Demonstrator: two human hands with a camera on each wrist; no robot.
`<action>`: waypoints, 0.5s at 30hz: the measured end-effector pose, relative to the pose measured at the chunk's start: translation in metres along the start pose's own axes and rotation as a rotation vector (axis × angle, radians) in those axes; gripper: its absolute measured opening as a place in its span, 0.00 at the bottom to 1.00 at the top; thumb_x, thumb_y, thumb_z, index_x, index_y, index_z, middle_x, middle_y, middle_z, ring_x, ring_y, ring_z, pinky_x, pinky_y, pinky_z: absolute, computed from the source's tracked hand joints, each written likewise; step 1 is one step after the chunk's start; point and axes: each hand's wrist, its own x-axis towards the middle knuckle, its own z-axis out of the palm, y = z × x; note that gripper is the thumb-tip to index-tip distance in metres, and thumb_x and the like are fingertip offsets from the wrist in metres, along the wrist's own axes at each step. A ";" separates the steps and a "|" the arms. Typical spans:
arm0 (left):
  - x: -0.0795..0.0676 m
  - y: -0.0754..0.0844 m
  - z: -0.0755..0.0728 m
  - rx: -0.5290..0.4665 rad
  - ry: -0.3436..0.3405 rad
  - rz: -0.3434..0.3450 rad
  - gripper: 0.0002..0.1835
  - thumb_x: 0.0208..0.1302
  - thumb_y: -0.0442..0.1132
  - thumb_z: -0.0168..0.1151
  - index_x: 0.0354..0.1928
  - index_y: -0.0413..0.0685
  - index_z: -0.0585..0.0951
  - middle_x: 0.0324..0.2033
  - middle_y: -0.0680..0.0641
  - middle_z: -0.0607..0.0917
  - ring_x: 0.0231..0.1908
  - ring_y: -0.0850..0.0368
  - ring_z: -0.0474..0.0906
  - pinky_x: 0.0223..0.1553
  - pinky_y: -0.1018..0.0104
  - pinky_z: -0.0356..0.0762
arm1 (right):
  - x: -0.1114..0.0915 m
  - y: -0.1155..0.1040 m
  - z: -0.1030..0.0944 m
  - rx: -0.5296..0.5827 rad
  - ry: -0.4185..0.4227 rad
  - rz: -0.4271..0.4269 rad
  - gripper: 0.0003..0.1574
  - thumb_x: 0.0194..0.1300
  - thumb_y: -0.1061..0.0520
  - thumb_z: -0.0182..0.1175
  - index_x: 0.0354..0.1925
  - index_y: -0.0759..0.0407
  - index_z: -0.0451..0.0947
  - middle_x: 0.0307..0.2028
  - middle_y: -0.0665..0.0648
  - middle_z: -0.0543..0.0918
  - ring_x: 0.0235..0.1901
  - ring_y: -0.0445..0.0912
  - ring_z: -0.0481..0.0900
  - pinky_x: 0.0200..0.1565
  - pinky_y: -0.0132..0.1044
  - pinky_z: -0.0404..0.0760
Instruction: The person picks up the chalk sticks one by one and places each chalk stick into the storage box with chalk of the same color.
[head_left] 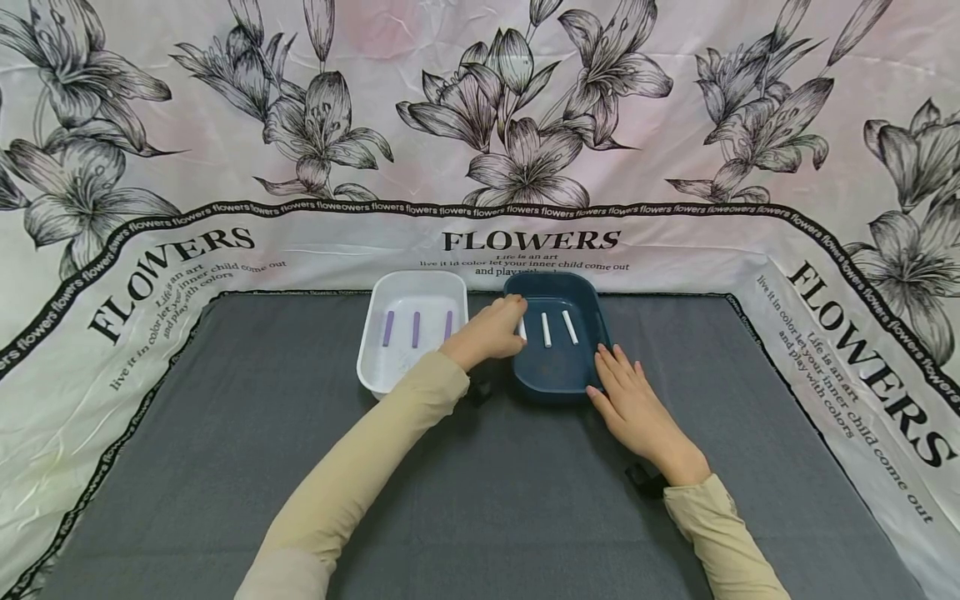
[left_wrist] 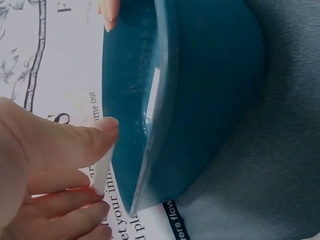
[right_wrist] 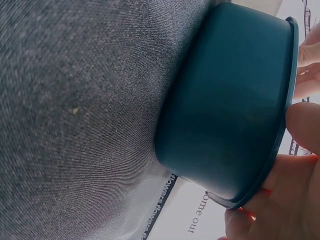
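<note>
My left hand (head_left: 489, 333) reaches over the left rim of a dark blue tub (head_left: 551, 379). Between thumb and fingertips it pinches a white chalk-like stick (left_wrist: 102, 172), held over the tub's edge in the left wrist view. Two more white sticks (head_left: 546, 330) lie apart inside the tub. My right hand (head_left: 637, 404) rests against the tub's near right corner. Its fingers lie nearly straight along the right side, with the thumb touching the rim in the right wrist view. The hand hides part of that rim.
A white tub (head_left: 367, 358) stands just left of the blue one, with a gap between. Three purple sticks (head_left: 416, 330) lie in it. My left forearm crosses in front of its near right corner. Grey cloth (head_left: 517, 500) covers the table, bordered by flower-printed fabric (head_left: 360, 242).
</note>
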 end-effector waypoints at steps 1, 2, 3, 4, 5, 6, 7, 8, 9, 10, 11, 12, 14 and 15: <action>0.002 0.001 0.000 0.005 -0.008 -0.005 0.32 0.65 0.37 0.62 0.69 0.32 0.67 0.70 0.35 0.65 0.70 0.42 0.62 0.68 0.54 0.64 | 0.000 0.000 0.000 -0.001 -0.001 0.000 0.40 0.80 0.47 0.44 0.74 0.73 0.50 0.76 0.68 0.49 0.76 0.61 0.39 0.71 0.63 0.42; 0.003 0.001 0.001 0.010 -0.014 -0.009 0.31 0.65 0.36 0.61 0.69 0.32 0.68 0.70 0.35 0.65 0.70 0.42 0.61 0.69 0.54 0.63 | 0.000 0.000 0.000 0.000 -0.003 0.001 0.40 0.80 0.47 0.44 0.74 0.73 0.50 0.76 0.68 0.49 0.76 0.61 0.39 0.71 0.63 0.41; 0.005 0.002 0.001 0.015 -0.016 -0.009 0.30 0.64 0.34 0.61 0.67 0.32 0.69 0.69 0.35 0.66 0.70 0.42 0.61 0.69 0.54 0.63 | 0.000 0.000 0.000 0.000 -0.004 0.000 0.40 0.80 0.47 0.44 0.74 0.73 0.50 0.76 0.68 0.49 0.76 0.61 0.39 0.71 0.63 0.41; 0.007 0.003 0.002 0.017 -0.016 -0.010 0.29 0.62 0.33 0.60 0.66 0.31 0.70 0.69 0.35 0.67 0.71 0.42 0.60 0.69 0.54 0.62 | 0.000 0.000 0.000 0.002 -0.005 0.001 0.40 0.80 0.47 0.44 0.75 0.73 0.50 0.76 0.68 0.49 0.76 0.61 0.39 0.72 0.62 0.41; 0.008 0.003 0.002 0.018 -0.015 -0.011 0.28 0.61 0.32 0.60 0.64 0.32 0.72 0.67 0.35 0.69 0.70 0.42 0.61 0.69 0.54 0.62 | 0.000 0.000 0.000 0.002 -0.004 -0.001 0.40 0.80 0.47 0.44 0.75 0.73 0.50 0.76 0.68 0.49 0.76 0.61 0.39 0.72 0.62 0.41; 0.010 0.004 0.003 0.015 -0.015 -0.012 0.26 0.61 0.32 0.60 0.62 0.32 0.74 0.66 0.35 0.70 0.70 0.42 0.61 0.69 0.54 0.62 | 0.000 0.000 0.000 0.001 -0.003 -0.002 0.40 0.80 0.47 0.44 0.75 0.73 0.50 0.76 0.68 0.49 0.76 0.61 0.39 0.71 0.63 0.41; 0.011 0.005 0.003 0.011 -0.017 -0.013 0.24 0.60 0.31 0.59 0.60 0.32 0.76 0.65 0.36 0.72 0.70 0.42 0.62 0.68 0.54 0.63 | 0.000 0.000 0.000 0.000 -0.002 -0.003 0.40 0.80 0.47 0.44 0.75 0.73 0.50 0.76 0.68 0.49 0.76 0.61 0.39 0.71 0.63 0.41; 0.012 0.006 0.003 0.014 -0.018 -0.015 0.21 0.60 0.31 0.60 0.56 0.33 0.78 0.63 0.36 0.73 0.69 0.42 0.64 0.68 0.55 0.64 | 0.000 0.000 0.000 0.000 -0.002 -0.004 0.40 0.80 0.47 0.44 0.75 0.73 0.50 0.76 0.68 0.49 0.76 0.61 0.39 0.71 0.63 0.42; 0.014 0.007 0.004 0.016 -0.020 -0.020 0.18 0.60 0.31 0.60 0.53 0.35 0.79 0.62 0.37 0.74 0.67 0.43 0.66 0.66 0.56 0.66 | 0.000 0.000 0.000 -0.002 0.000 -0.005 0.40 0.80 0.47 0.44 0.74 0.73 0.50 0.76 0.68 0.49 0.76 0.61 0.39 0.71 0.63 0.42; 0.015 0.008 0.004 0.015 -0.028 -0.026 0.15 0.60 0.31 0.60 0.50 0.36 0.80 0.60 0.38 0.76 0.65 0.44 0.68 0.64 0.56 0.68 | 0.000 0.000 -0.001 -0.003 0.000 -0.005 0.40 0.80 0.47 0.44 0.74 0.73 0.50 0.76 0.68 0.49 0.76 0.61 0.39 0.71 0.63 0.42; 0.016 0.008 0.004 0.016 -0.034 -0.033 0.13 0.60 0.31 0.60 0.47 0.37 0.80 0.57 0.39 0.77 0.62 0.45 0.70 0.61 0.58 0.70 | 0.000 0.000 -0.001 -0.004 0.001 -0.006 0.40 0.80 0.47 0.44 0.74 0.73 0.50 0.76 0.68 0.50 0.76 0.61 0.40 0.71 0.63 0.42; 0.017 0.009 0.005 0.015 -0.044 -0.043 0.10 0.60 0.31 0.59 0.44 0.38 0.80 0.54 0.40 0.78 0.57 0.46 0.72 0.56 0.59 0.72 | 0.000 0.000 -0.001 -0.004 0.000 -0.005 0.40 0.80 0.47 0.44 0.74 0.73 0.50 0.76 0.68 0.49 0.76 0.61 0.40 0.71 0.63 0.42; 0.019 0.010 0.004 0.007 -0.053 -0.067 0.07 0.61 0.31 0.59 0.41 0.40 0.78 0.47 0.42 0.78 0.45 0.49 0.73 0.45 0.59 0.73 | 0.000 0.000 -0.001 -0.001 -0.003 -0.002 0.40 0.80 0.47 0.44 0.74 0.73 0.50 0.76 0.68 0.49 0.76 0.61 0.40 0.71 0.63 0.42; 0.020 0.011 0.004 -0.003 -0.055 -0.079 0.06 0.61 0.31 0.59 0.40 0.40 0.78 0.44 0.43 0.77 0.40 0.50 0.72 0.40 0.60 0.72 | 0.000 0.001 -0.002 -0.001 -0.004 -0.002 0.40 0.80 0.47 0.44 0.74 0.73 0.50 0.76 0.68 0.49 0.76 0.61 0.40 0.71 0.63 0.42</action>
